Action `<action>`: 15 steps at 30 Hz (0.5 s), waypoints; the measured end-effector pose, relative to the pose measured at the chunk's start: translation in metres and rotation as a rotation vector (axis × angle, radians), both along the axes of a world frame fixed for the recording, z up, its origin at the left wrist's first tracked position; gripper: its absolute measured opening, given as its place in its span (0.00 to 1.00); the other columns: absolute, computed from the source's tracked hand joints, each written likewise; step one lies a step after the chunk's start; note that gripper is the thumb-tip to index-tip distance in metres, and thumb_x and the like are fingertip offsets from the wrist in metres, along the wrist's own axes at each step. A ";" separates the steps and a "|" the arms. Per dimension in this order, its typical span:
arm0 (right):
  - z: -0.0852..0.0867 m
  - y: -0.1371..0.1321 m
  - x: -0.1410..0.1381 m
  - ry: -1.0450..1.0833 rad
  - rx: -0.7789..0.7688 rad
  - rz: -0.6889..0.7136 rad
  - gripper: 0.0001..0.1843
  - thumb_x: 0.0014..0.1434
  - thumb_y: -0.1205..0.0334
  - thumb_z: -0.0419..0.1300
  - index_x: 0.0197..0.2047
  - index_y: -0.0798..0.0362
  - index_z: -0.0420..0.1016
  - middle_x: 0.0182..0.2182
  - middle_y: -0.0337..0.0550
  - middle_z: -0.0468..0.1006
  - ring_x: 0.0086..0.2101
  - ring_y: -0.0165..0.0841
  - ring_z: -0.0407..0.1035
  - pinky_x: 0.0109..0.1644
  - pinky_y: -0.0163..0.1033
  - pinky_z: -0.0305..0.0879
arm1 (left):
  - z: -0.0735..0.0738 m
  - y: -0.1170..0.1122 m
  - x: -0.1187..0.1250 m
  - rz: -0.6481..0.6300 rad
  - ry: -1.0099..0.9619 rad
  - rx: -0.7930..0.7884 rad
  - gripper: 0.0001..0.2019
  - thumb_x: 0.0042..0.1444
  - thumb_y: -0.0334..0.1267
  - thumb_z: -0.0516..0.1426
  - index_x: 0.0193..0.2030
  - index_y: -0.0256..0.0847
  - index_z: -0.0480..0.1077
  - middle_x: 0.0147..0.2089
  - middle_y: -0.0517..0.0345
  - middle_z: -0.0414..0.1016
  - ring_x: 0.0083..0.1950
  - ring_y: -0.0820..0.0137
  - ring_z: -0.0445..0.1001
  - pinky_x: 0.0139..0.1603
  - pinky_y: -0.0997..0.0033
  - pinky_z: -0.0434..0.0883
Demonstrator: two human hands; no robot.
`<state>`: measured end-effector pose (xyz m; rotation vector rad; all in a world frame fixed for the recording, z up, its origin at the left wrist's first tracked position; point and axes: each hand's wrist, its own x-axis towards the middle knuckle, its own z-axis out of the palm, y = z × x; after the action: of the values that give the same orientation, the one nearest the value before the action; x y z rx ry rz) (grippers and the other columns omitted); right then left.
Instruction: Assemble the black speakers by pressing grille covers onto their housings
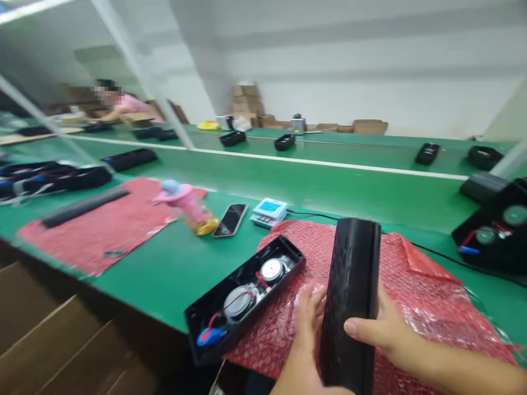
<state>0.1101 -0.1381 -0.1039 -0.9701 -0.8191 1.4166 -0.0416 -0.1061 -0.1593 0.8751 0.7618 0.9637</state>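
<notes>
A long black speaker [349, 274] stands nearly upright between my hands, above red bubble wrap. My left hand [304, 345] supports its left side and lower end, with the fingertips partly hidden behind it. From the right, my right hand [385, 326] grips it, thumb across the front face. Left of my hands lies an open black speaker shell [247, 302], partly on the red bubble wrap [313, 241]. Inside that shell are two round drivers, red wires and a blue wrapped part.
Beyond the wrap sit a small light-blue meter [269, 213] with a cable, a phone [230, 220] and a pink-topped drink bottle [191, 208]. More speaker parts [500, 230] stand at right. Cardboard [61, 351] is below the green bench [164, 280]. A person [127, 107] works at far left.
</notes>
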 end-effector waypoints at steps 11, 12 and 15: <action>-0.039 -0.016 0.060 0.351 -0.059 0.158 0.44 0.42 0.64 0.68 0.60 0.47 0.54 0.48 0.45 0.72 0.43 0.38 0.70 0.45 0.42 0.67 | -0.017 0.002 0.018 -0.373 -0.229 -0.094 0.49 0.29 0.49 0.71 0.62 0.55 0.59 0.63 0.56 0.61 0.65 0.47 0.55 0.66 0.49 0.50; -0.044 -0.015 0.064 0.434 -0.078 0.195 0.38 0.40 0.65 0.66 0.57 0.49 0.62 0.44 0.44 0.74 0.39 0.37 0.72 0.41 0.39 0.68 | -0.021 0.005 0.010 -0.366 -0.264 -0.151 0.43 0.29 0.50 0.69 0.58 0.54 0.64 0.59 0.57 0.67 0.63 0.47 0.60 0.66 0.48 0.51; -0.053 -0.010 0.070 0.655 -0.156 0.265 0.26 0.33 0.70 0.59 0.41 0.54 0.76 0.33 0.42 0.78 0.29 0.34 0.73 0.35 0.36 0.69 | -0.029 0.012 -0.012 -0.362 -0.361 -0.359 0.23 0.40 0.49 0.61 0.46 0.49 0.76 0.46 0.57 0.77 0.54 0.50 0.70 0.65 0.48 0.54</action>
<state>0.1801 -0.1481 -0.1566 -0.4572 -0.3545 1.9022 -0.0541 -0.0938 -0.1881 0.4822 0.4261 0.6122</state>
